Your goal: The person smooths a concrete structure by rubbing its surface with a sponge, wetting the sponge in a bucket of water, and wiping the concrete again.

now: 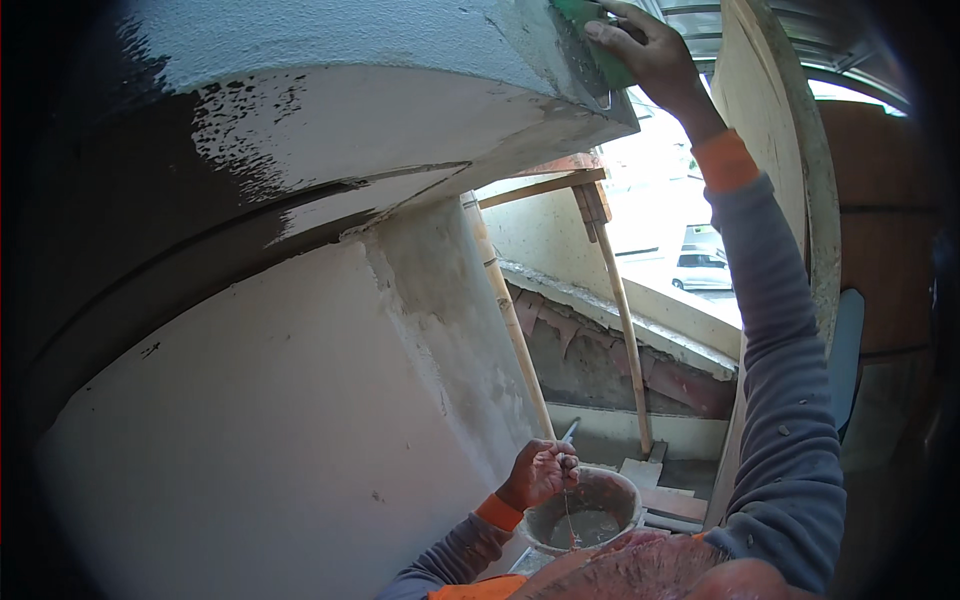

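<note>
High at the upper right, my right hand (655, 55) is closed on a green plastering float (608, 62), which lies against the end face of the overhead beam (420, 105). The picture's top edge cuts off part of the float. Low in the middle, my left hand (540, 473) is closed in a pinch at the rim of a round bucket (630, 520). From its fingers a thin wire or cord (569, 515) runs down across the bucket's mouth; whether it is the bucket's handle I cannot tell. Grey wet-looking material (590, 526) lies inside the bucket.
A pale wall (260, 400) fills the left below the beam. Two wooden poles, one slanting (512, 315) and one under a short timber (622, 340), stand beyond the bucket. A curved panel edge (815, 190) rises beside my right arm. Boards (672, 503) lie right of the bucket.
</note>
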A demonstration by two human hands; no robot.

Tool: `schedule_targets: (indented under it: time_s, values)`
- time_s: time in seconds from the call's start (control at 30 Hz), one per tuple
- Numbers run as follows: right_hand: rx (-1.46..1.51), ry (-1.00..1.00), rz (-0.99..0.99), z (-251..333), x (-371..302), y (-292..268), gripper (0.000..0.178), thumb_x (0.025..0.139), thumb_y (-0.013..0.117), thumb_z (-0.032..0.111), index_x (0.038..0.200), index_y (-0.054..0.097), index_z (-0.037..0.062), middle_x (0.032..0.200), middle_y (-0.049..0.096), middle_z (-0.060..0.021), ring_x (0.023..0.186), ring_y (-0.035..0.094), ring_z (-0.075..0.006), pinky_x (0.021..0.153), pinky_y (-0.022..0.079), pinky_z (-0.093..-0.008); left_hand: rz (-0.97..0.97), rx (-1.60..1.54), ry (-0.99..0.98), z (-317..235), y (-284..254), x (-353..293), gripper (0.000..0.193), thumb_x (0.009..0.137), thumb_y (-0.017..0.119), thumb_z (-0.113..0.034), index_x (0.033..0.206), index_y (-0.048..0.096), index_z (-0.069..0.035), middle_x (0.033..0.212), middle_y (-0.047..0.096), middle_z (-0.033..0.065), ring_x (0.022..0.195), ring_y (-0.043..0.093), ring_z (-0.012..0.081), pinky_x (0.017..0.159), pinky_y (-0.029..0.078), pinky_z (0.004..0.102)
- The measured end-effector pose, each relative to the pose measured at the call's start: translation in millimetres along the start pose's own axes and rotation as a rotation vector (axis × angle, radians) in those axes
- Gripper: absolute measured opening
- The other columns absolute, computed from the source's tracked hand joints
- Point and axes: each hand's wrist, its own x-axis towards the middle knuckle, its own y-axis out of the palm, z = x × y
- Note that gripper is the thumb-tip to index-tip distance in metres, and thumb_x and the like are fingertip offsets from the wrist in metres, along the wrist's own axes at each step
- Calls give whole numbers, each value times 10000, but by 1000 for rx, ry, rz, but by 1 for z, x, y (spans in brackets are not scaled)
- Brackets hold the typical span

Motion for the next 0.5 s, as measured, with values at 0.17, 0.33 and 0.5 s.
schedule_targets:
  time_s: [0.17,0.33,0.5]
  values:
    - [-108,239,-87,-43,4,-8,596,822,654,478,1193,610,13,1021,684,-156,936,662,-195,827,509,-281,14,-29,-33,2,-2,-6,439,830,581,-376,1025,610,16,920,599,164,872,592,296,908,459,427]
    - [-57,30,-53,23,9,-1,568,845,646,458,1186,599,5,912,654,-122,880,641,-142,753,497,-244,-1,-33,-52,5,-8,-6,443,832,577,-381,1028,611,16,930,614,167,879,596,299,916,454,429]
    - [446,-87,-36,130,-5,21,500,845,658,346,1067,583,-96,770,628,-68,645,561,-91,544,444,-231,-4,-4,-51,10,-11,-6,452,845,551,-389,1048,615,10,954,623,171,901,601,302,903,458,426]
